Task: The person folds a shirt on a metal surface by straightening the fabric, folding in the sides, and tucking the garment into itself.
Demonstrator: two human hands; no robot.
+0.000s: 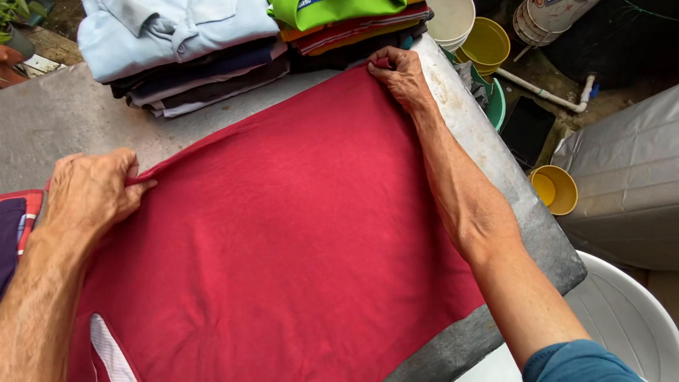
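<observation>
Pinching red shirt (297,233) edge, both hands' fingers (138,185)

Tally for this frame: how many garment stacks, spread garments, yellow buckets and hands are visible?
Red garment, spread on table: 1
Folded clothing stacks: 2
Yellow buckets: 2
Hands pinching the red garment's far edge, left hand and right hand: 2
Total: 7

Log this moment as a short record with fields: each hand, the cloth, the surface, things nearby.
left hand: grip pinching the near-left edge of the cloth
right hand: grip pinching the far corner of the cloth
red garment: spread flat, edge pulled taut between both hands
grey table: metal-looking, worn
folded clothes: two stacks at the far edge
yellow buckets: on the ground to the right
</observation>
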